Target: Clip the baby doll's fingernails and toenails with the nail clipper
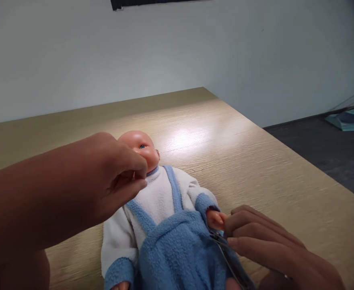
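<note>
A baby doll (159, 193) lies on its back on the wooden table, in a white top and blue fuzzy overalls. My left hand (116, 173) reaches across from the left, thumb and fingers curled closely together over the doll's lower face and neck. Whether anything is between those fingertips is hidden. At the lower right, my right hand (273, 241) is closed on a slim silver metal tool that looks like a nail clipper (229, 259). The tool's tip lies beside the doll's small hand (215, 218), and my fingertips touch that hand.
The table (255, 161) meets a pale wall (165, 52) at the back, and its right edge slants down towards me. Beyond that edge is a dark floor (309, 149) with a light blue object (346, 120) near the wall. A bright glare lies beside the doll's head.
</note>
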Tool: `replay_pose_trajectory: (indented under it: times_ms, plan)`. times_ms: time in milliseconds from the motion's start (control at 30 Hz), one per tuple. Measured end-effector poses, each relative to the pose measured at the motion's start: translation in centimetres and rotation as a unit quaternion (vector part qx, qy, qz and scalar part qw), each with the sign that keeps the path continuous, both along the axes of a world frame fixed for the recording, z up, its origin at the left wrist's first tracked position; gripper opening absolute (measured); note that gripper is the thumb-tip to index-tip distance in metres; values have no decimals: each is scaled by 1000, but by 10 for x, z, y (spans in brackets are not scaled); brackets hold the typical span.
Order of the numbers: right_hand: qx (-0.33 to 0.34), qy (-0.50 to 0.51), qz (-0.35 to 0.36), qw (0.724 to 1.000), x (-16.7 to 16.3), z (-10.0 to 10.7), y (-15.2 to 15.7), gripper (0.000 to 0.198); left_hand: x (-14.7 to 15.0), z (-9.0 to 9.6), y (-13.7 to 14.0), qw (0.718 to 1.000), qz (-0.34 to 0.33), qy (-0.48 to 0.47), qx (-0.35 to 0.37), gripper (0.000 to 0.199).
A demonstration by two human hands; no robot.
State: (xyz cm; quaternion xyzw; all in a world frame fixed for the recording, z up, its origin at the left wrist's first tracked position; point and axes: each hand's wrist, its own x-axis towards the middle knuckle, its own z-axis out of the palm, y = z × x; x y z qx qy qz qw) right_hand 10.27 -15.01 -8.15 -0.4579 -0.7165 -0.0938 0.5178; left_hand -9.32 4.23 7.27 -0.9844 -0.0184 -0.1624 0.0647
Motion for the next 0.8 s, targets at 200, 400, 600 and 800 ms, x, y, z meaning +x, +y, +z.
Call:
replay_pose_trajectory:
  times_ms: [200,400,600,800]
  plan:
    - [36,-9,34,999,-1,5,-5,22,-2,12,-37,1000,15,10,-11,24]
    - [69,-47,39,996,-4,0,-10,23,-13,10,-106,998,-1,-3,-66,18]
    - [70,-59,5,996,-8,-8,-12,16,-18,-73,-172,985,-119,124,-31,18]
    - [55,-66,-17,996,-8,-10,-11,23,-15,-181,-183,987,-25,94,130,19]
